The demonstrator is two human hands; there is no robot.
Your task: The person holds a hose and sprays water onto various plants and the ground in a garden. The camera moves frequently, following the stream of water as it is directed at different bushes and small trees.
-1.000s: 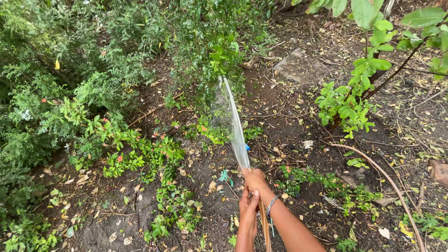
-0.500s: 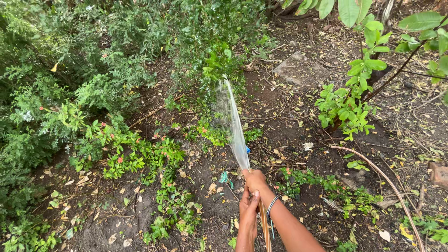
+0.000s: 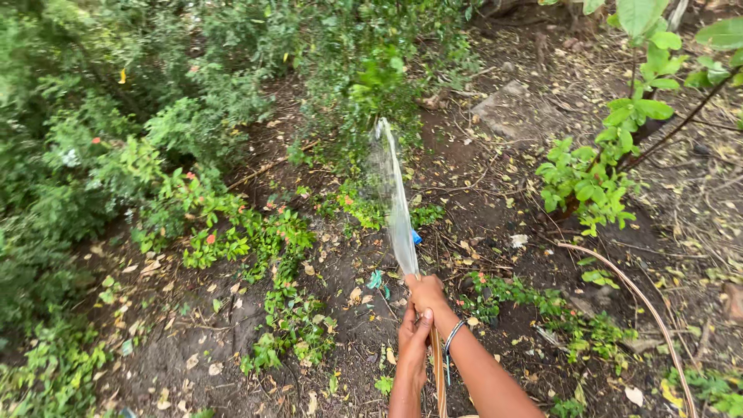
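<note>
Head view: dark garden soil (image 3: 178, 348) strewn with dry leaves is bordered by green shrubs (image 3: 116, 139). A thin brown hose (image 3: 437, 371) is gripped by the right hand (image 3: 427, 294), fingers curled closed, and steadied by the left hand (image 3: 414, 348); a fanned water jet (image 3: 395, 201) is sprayed toward the bushes.

the hands (image 3: 420, 321) and water jet (image 3: 393, 197) edged slightly right.

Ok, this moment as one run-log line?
right hand: grips thin brown hose | left hand: supports hose | fanned water stream: towards green shrubs
</note>
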